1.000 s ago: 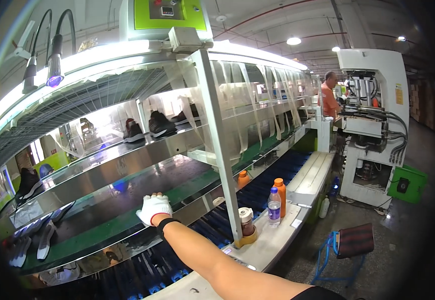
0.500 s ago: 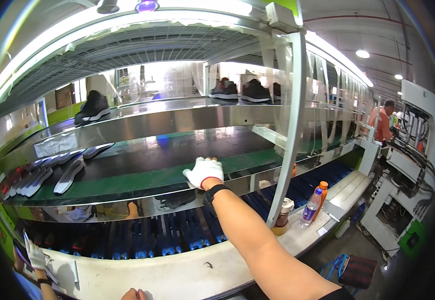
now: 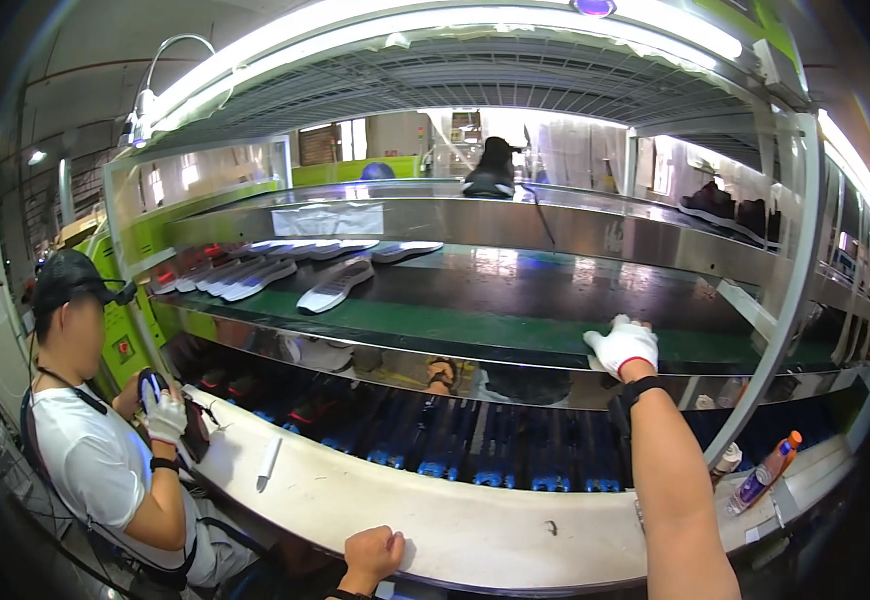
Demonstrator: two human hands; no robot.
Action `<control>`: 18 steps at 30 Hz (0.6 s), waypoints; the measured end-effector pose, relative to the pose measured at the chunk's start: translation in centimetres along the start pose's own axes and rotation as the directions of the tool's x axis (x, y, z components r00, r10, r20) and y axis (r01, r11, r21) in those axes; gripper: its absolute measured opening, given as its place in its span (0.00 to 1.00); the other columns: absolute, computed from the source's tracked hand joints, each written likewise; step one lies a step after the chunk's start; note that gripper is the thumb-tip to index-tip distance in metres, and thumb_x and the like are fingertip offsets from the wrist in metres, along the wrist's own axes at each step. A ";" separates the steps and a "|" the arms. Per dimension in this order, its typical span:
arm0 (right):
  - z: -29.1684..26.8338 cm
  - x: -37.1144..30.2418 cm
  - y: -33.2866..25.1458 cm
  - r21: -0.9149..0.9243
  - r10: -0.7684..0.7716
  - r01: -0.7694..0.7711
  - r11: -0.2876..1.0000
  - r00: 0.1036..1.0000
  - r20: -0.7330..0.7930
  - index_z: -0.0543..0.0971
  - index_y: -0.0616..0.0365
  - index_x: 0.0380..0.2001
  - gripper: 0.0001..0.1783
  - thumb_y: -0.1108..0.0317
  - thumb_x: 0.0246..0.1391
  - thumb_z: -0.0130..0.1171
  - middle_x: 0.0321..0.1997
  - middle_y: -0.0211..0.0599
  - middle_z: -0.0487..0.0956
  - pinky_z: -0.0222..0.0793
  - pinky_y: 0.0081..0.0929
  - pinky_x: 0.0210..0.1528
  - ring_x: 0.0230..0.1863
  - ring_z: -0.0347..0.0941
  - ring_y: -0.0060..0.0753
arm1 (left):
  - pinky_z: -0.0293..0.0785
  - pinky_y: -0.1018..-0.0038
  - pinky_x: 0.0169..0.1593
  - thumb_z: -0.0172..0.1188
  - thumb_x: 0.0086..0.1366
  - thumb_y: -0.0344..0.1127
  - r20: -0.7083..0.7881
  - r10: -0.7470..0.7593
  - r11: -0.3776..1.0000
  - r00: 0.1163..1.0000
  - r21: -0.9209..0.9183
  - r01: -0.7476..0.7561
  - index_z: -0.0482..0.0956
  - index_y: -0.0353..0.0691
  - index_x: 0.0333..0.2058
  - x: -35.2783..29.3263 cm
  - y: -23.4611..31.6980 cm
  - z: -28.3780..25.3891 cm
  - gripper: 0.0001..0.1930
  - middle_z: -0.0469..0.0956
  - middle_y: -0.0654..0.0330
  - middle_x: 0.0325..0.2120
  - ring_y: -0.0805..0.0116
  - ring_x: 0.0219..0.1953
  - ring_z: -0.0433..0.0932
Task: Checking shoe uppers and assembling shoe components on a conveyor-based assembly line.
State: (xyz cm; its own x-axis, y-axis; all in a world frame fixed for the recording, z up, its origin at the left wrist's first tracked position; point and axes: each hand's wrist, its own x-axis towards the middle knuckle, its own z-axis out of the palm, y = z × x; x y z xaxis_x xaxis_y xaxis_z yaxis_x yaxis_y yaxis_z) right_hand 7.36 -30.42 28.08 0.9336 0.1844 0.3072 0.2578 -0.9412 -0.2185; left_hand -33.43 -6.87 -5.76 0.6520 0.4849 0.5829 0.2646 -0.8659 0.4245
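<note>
- White-gloved right hand at the green margin of the conveyor belt, thumb spread aside; the other fingers are foreshortened, so whether they grasp anything I cannot tell
- Bare left hand near the front edge of the pale table, fingers clenched
- Pale shoe soles lie close together on the belt, well to the left of the gloved hand
- White tube on the table, between the left hand and a co-worker
- Black shoe on the level above the belt
</note>
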 end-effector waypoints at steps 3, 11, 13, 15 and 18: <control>-0.5 0.0 -0.4 0.022 0.005 -0.005 1.000 1.000 0.018 0.79 0.63 0.67 0.45 0.34 0.61 0.65 0.74 0.57 0.77 0.65 0.48 0.78 0.77 0.68 0.56 | 0.71 0.54 0.25 0.71 0.62 0.42 -0.021 0.007 1.000 1.000 -0.014 -0.007 0.75 0.44 0.17 0.1 -0.1 0.0 0.19 0.75 0.52 0.15 0.45 0.19 0.77; -0.3 0.0 -0.6 0.001 -0.010 0.010 1.000 0.999 -0.032 0.79 0.63 0.67 0.46 0.33 0.62 0.63 0.72 0.57 0.78 0.66 0.47 0.77 0.75 0.71 0.57 | 0.71 0.52 0.25 0.70 0.63 0.44 -0.007 -0.031 0.999 0.999 0.025 0.031 0.74 0.44 0.16 0.1 -0.7 0.4 0.20 0.76 0.52 0.15 0.44 0.20 0.78; -0.2 -0.2 -0.7 -0.005 -0.013 0.012 1.000 0.998 -0.053 0.80 0.62 0.66 0.45 0.33 0.62 0.63 0.71 0.57 0.79 0.67 0.48 0.77 0.74 0.72 0.56 | 0.72 0.51 0.26 0.69 0.63 0.44 -0.005 -0.013 1.000 1.000 0.005 0.013 0.73 0.44 0.16 -0.3 -1.8 1.0 0.20 0.76 0.52 0.15 0.43 0.20 0.78; 0.0 -0.1 -0.7 -0.004 -0.018 0.018 1.000 0.999 -0.047 0.80 0.62 0.66 0.44 0.34 0.62 0.63 0.71 0.57 0.79 0.66 0.48 0.77 0.75 0.72 0.56 | 0.70 0.54 0.25 0.71 0.62 0.41 -0.054 0.032 0.997 0.998 0.068 -0.028 0.71 0.44 0.16 -0.4 -1.7 0.9 0.20 0.74 0.52 0.14 0.45 0.19 0.77; -0.4 0.0 0.2 0.019 0.001 -0.001 1.000 0.999 -0.041 0.80 0.62 0.66 0.44 0.35 0.62 0.63 0.72 0.58 0.78 0.66 0.48 0.77 0.75 0.71 0.57 | 0.76 0.48 0.31 0.66 0.69 0.46 -0.074 0.066 0.996 0.995 0.066 -0.061 0.77 0.41 0.24 -0.3 -0.8 0.9 0.18 0.80 0.46 0.21 0.40 0.25 0.80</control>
State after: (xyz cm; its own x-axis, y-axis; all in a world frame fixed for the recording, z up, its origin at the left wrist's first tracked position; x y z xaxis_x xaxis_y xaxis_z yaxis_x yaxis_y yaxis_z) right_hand 7.27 -30.73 28.42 0.9230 0.1714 0.3445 0.2621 -0.9356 -0.2366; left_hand -33.23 -6.50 -6.88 0.6141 0.4342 0.6591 0.2701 -0.9003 0.3414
